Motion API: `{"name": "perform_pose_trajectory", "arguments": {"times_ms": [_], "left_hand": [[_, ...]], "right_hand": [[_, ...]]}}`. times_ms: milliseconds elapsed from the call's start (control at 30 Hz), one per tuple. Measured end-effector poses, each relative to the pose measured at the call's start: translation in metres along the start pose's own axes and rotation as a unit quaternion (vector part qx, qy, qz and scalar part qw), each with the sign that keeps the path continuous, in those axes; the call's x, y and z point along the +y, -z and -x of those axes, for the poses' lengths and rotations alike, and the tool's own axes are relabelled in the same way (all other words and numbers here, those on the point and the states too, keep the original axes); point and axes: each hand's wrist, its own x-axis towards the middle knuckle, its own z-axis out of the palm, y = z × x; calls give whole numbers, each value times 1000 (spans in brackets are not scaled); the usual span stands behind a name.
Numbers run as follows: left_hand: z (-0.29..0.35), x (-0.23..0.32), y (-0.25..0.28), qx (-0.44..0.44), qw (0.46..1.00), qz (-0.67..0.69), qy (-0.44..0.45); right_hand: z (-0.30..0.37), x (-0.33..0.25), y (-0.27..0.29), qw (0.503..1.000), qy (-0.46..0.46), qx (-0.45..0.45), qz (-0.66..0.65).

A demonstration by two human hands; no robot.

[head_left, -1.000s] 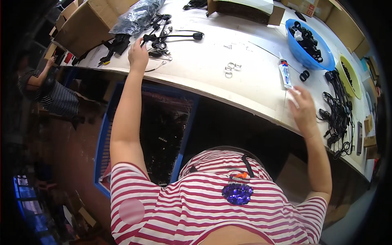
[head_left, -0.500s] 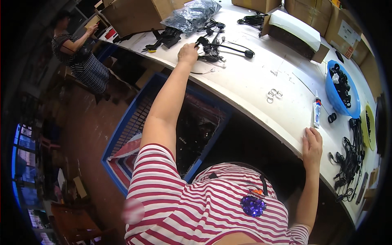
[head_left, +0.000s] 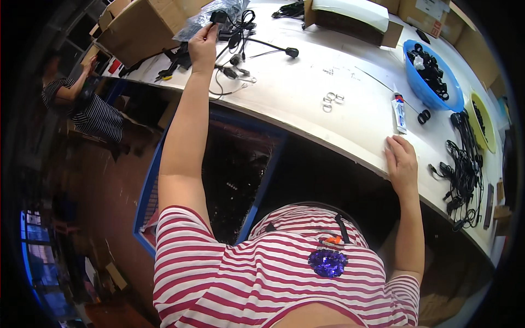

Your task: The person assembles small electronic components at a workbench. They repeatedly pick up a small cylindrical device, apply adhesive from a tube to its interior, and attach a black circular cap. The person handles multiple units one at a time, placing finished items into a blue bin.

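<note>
Plastic bag lies between cardboard box and black cables.

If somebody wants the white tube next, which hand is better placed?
Probably the right hand: it looks empty and rests close to the tube. The left hand is far from it, seemingly pinching a black part.

The short-sleeved shirt had crimson and white stripes, a purple sequinned patch and a small orange detail.
</note>
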Motion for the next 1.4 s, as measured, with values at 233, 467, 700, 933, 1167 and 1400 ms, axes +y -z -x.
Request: {"name": "perform_pose_trajectory", "arguments": {"times_ms": [233, 467, 700, 933, 1167, 1400], "left_hand": [[11, 12, 14, -28, 941, -307, -142], [16, 63, 30, -21, 966, -154, -205], [79, 158, 27, -228, 896, -171, -342], [178, 198, 2, -439, 801, -106, -392], [217, 203, -4, -302, 882, -38, -360], [277, 157, -20, -194, 837, 397, 323]], "right_hand": [[3, 3, 1, 1000, 4, -5, 17], [4, -3, 1, 1000, -15, -5, -16], [2, -40, 17, 977, 28, 7, -210], [-4, -128, 19, 916, 45, -207, -340], [43, -100, -32, 909, -32, -140, -391], [82, -76, -32, 864, -102, -180, -458]]}}
